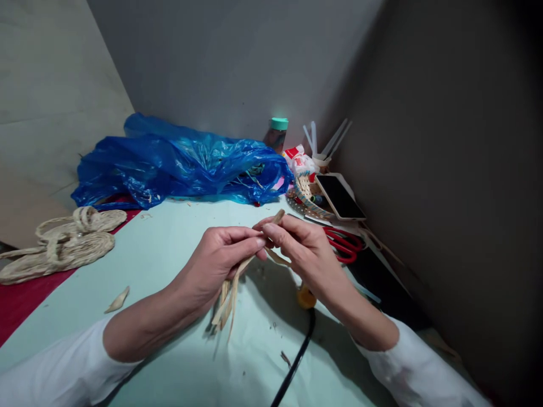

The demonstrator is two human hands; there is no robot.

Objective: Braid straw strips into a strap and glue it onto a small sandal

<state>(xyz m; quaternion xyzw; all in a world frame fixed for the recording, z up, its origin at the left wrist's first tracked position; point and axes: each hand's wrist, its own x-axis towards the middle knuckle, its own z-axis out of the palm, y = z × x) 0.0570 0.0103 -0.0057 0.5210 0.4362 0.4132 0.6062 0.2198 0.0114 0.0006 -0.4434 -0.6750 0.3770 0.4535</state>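
Observation:
Between my hands is a small bundle of dry, tan plant-fibre strips [232,291], held above the pale green table cover. My left hand [223,254] pinches the strips between thumb and forefinger, and their loose ends hang below it. The fingertips of my right hand [297,240] close on the bundle's upper end, which pokes out as a short stub above the thumb. Both hands nearly touch. Partly behind my right wrist lies a glue-gun-like tool with a yellow part [306,297] and a black cord [292,367]; most of its body is hidden.
Coiled braided fibre cord [63,249] lies at left, near a loose fibre scrap [117,299]. A blue plastic bag [178,164] spreads along the back. At right are a jar [276,135], woven basket [309,198], phone [340,196] and red-handled scissors [345,244], beside a grey wall.

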